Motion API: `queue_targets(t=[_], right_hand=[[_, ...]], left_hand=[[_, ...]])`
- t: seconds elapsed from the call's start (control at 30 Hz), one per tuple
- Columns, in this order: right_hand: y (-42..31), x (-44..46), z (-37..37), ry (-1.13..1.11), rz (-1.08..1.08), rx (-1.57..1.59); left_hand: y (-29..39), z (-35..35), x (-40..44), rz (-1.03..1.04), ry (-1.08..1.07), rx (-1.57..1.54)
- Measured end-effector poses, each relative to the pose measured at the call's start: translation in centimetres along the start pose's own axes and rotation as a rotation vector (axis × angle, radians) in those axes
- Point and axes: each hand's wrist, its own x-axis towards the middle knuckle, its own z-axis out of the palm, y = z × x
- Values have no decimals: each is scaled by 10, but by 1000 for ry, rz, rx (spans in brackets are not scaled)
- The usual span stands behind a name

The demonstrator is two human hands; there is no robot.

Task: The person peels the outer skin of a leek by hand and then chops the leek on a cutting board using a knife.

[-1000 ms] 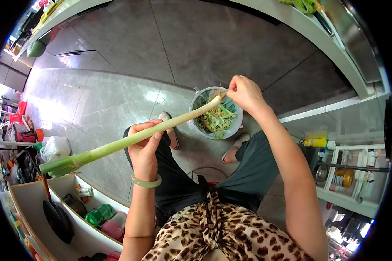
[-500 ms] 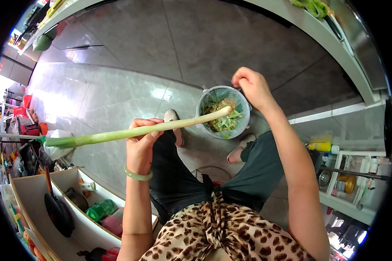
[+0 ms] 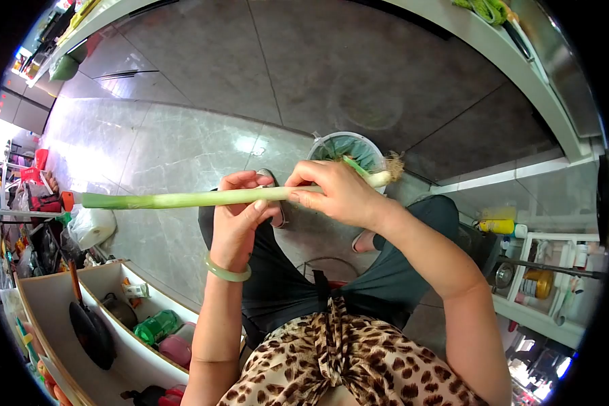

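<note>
A long green onion point(image 3: 183, 199) lies nearly level across the view, its green end at the left and its white, rooted end at the right. My left hand point(image 3: 238, 216), with a pale bangle at the wrist, holds the stalk near its middle. Closed on the stalk just to the right is my right hand point(image 3: 335, 193), thumb and fingers pinching it. Below the root end stands a white bin point(image 3: 325, 143) with a greenish liner; my right hand hides much of it and its contents.
At the lower left, an open drawer point(image 3: 125, 271) holds a black pan point(image 3: 91, 333) and a green bottle point(image 3: 158, 327). A white rack point(image 3: 541, 318) with bottles stands at the right. Dark cabinet fronts point(image 3: 331, 68) rise ahead beyond the tiled floor.
My right hand has come down and left from beside the bin onto the stalk. The onion has shifted right and levelled, and its root end now reaches past the bin's right side.
</note>
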Motion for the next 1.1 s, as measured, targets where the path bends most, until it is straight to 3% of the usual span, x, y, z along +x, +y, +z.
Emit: queue_targets(t=[0.07, 0.17, 0.4, 0.67, 0.77, 0.83, 0.9, 1.1], right_hand=[[9, -2, 8, 194, -242, -148], [20, -4, 18, 261, -266, -171], [14, -7, 18, 316, -241, -124], [13, -2, 5, 114, 149, 62], [11, -5, -3, 121, 40, 184], [2, -7, -8, 87, 56, 69], [-5, -8, -11, 66, -190, -286], [-23, -6, -11, 10, -385, -752]], left_hand=[[-9, 6, 0, -47, 61, -60], [-19, 8, 0, -20, 123, -21], [-12, 25, -3, 45, 200, 28], [-12, 27, -7, 55, 132, 112], [-11, 24, -6, 55, 140, 102], [-10, 23, -5, 57, 165, 83], [-9, 25, -5, 60, 175, 76], [-9, 25, -6, 66, 193, 158]])
